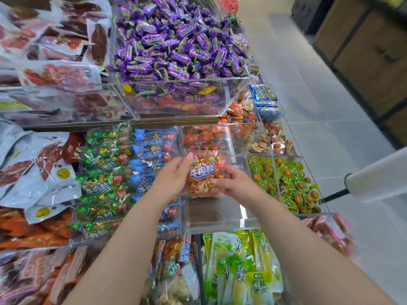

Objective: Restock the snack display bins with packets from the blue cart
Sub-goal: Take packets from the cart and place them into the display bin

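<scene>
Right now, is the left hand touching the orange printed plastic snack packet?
Touching. Head view: left hand grips the snack packet at its left edge; right hand holds the opposite edge.

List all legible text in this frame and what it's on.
"牛肉粒": orange packet, large characters; the small line beneath is unreadable.
"Крокант" (stylised script): purple candies.
"牛肉粒", partly covered: green packets and blue packets.
All other packaging text: too small or blurred.
</scene>
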